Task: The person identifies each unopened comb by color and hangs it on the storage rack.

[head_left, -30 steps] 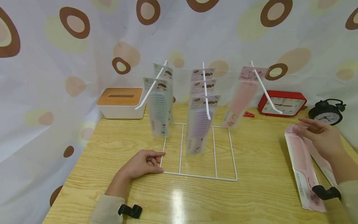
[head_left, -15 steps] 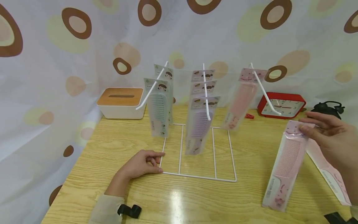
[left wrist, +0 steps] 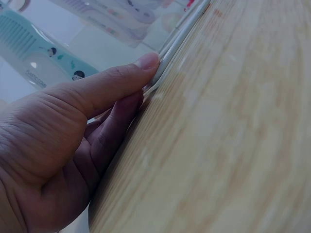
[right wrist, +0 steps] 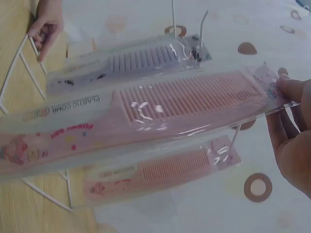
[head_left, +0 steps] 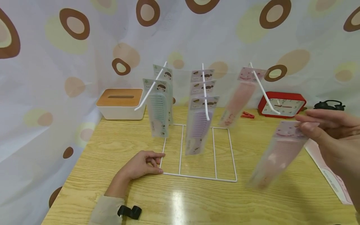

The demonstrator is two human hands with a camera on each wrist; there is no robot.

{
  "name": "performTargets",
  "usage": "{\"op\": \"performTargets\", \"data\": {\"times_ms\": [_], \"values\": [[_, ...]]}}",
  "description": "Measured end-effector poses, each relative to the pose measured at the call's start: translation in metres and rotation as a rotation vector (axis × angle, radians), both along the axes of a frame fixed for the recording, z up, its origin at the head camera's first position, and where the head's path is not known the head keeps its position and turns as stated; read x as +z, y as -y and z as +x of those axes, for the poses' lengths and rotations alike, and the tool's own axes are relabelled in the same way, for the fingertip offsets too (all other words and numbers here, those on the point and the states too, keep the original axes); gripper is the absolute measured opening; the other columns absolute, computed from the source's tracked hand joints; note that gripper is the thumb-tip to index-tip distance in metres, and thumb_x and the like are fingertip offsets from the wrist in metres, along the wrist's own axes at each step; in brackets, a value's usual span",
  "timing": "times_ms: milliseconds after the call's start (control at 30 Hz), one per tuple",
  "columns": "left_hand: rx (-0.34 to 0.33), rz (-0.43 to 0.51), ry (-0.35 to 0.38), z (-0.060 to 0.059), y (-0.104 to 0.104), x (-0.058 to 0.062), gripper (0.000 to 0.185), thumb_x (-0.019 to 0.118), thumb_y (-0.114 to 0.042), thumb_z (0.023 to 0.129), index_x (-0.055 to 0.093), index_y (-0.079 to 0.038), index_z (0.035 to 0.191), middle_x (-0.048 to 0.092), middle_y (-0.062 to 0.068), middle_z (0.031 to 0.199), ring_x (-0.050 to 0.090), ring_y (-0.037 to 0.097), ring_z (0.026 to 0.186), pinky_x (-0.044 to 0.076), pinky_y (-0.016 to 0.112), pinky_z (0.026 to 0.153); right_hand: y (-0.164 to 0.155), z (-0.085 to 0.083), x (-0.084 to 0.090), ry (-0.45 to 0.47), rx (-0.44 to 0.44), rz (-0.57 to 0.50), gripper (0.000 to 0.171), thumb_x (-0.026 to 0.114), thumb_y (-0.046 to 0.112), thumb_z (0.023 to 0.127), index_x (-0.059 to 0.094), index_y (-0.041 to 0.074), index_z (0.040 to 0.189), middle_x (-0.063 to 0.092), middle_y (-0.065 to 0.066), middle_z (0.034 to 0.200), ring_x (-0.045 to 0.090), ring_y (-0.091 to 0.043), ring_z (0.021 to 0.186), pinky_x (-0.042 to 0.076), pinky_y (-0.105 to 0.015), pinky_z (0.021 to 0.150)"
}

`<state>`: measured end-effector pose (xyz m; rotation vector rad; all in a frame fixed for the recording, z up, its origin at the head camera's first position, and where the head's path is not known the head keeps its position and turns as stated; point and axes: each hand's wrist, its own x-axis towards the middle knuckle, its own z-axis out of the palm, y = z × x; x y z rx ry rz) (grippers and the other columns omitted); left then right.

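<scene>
In the head view my right hand (head_left: 334,137) pinches the top of a pink comb in a clear packet (head_left: 281,153). The packet hangs tilted, its lower end to the left and blurred. At the front left corner of a white wire display rack (head_left: 197,177), my left hand (head_left: 142,164) holds the base wire between thumb and fingers; the left wrist view shows the thumb (left wrist: 121,80) on it. Three prongs carry packaged combs: green ones (head_left: 158,107) on the left, purple ones (head_left: 199,125) in the middle, one pink comb (head_left: 239,97) on the right.
Another packaged pink comb (head_left: 327,172) lies on the table at the right, partly behind my right hand. Along the back stand a wood-lidded tissue box (head_left: 121,104), a red clock (head_left: 282,104) and a black alarm clock (head_left: 329,105). A red clip (head_left: 247,115) lies near the red clock.
My right hand has lifted one pink comb packet off the table and swung it leftward toward the rack. The other pink packet stays on the table. My left hand has kept its place.
</scene>
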<state>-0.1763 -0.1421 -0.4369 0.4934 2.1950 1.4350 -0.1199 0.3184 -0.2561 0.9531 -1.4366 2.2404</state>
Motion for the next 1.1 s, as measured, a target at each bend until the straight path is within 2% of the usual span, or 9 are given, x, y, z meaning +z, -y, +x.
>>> {"op": "performTargets", "data": {"times_ms": [67, 167, 400, 533, 700, 767, 933, 1100], "values": [[0.001, -0.003, -0.001, 0.0, 0.0, 0.0, 0.063, 0.085, -0.018, 0.08, 0.061, -0.006, 0.137, 0.064, 0.011, 0.102, 0.067, 0.015, 0.08, 0.053, 0.024, 0.08, 0.012, 0.001, 0.007, -0.033, 0.051, -0.042, 0.031, 0.053, -0.03, 0.085, 0.053, -0.031, 0.116, 0.07, -0.03, 0.109, 0.072, -0.032, 0.103, 0.058, -0.03, 0.088], [0.0, -0.003, -0.003, 0.0, 0.0, 0.0, 0.063, 0.085, -0.018, 0.081, 0.061, -0.006, 0.137, 0.064, 0.011, 0.102, 0.067, 0.015, 0.08, 0.053, 0.024, 0.08, 0.025, 0.001, 0.014, -0.042, 0.056, -0.064, 0.03, 0.053, -0.029, 0.085, 0.054, -0.031, 0.116, 0.069, -0.031, 0.109, 0.072, -0.033, 0.103, 0.058, -0.03, 0.088], [0.003, 0.007, -0.001, 0.0, 0.0, -0.001, 0.063, 0.085, -0.017, 0.08, 0.061, -0.005, 0.137, 0.064, 0.011, 0.101, 0.067, 0.014, 0.079, 0.053, 0.023, 0.08, 0.03, -0.002, 0.019, 0.122, -0.132, 0.002, 0.036, 0.046, -0.03, 0.088, 0.052, -0.027, 0.124, 0.073, -0.026, 0.107, 0.073, -0.03, 0.102, 0.057, -0.03, 0.088], [0.001, 0.011, 0.001, 0.0, 0.0, -0.001, 0.063, 0.085, -0.018, 0.08, 0.061, -0.005, 0.137, 0.063, 0.011, 0.102, 0.067, 0.014, 0.079, 0.053, 0.024, 0.08, 0.034, -0.004, 0.02, 0.165, -0.184, 0.017, 0.036, 0.046, -0.029, 0.089, 0.054, -0.026, 0.123, 0.075, -0.023, 0.101, 0.073, -0.028, 0.102, 0.058, -0.029, 0.086], [0.002, 0.011, 0.004, 0.0, 0.0, -0.002, 0.063, 0.085, -0.017, 0.08, 0.061, -0.005, 0.137, 0.063, 0.012, 0.102, 0.066, 0.014, 0.079, 0.053, 0.024, 0.079, 0.036, -0.01, 0.019, 0.17, -0.125, -0.034, 0.034, 0.045, -0.03, 0.088, 0.057, -0.026, 0.119, 0.074, -0.026, 0.099, 0.074, -0.031, 0.099, 0.059, -0.03, 0.083], [0.001, 0.009, 0.004, 0.0, 0.0, -0.002, 0.063, 0.085, -0.018, 0.08, 0.061, -0.005, 0.137, 0.063, 0.012, 0.102, 0.066, 0.014, 0.08, 0.053, 0.024, 0.079, 0.034, -0.014, 0.018, 0.192, -0.061, -0.061, 0.035, 0.043, -0.031, 0.088, 0.057, -0.026, 0.121, 0.073, -0.027, 0.103, 0.073, -0.031, 0.1, 0.058, -0.031, 0.083], [0.002, 0.01, 0.0, 0.0, 0.001, -0.003, 0.063, 0.085, -0.018, 0.08, 0.062, -0.006, 0.137, 0.063, 0.012, 0.102, 0.066, 0.014, 0.08, 0.054, 0.024, 0.079, 0.032, -0.028, 0.017, 0.289, -0.107, 0.021, 0.037, 0.049, -0.023, 0.091, 0.06, -0.016, 0.126, 0.075, -0.019, 0.108, 0.074, -0.022, 0.098, 0.058, -0.025, 0.079], [0.0, 0.015, -0.006, 0.0, 0.001, -0.003, 0.063, 0.085, -0.017, 0.08, 0.061, -0.005, 0.137, 0.063, 0.012, 0.102, 0.067, 0.014, 0.08, 0.054, 0.024, 0.078, 0.033, -0.045, 0.019, 0.354, -0.225, 0.126, 0.037, 0.062, -0.01, 0.091, 0.064, -0.007, 0.128, 0.077, -0.008, 0.108, 0.074, -0.013, 0.095, 0.057, -0.021, 0.079]]}}
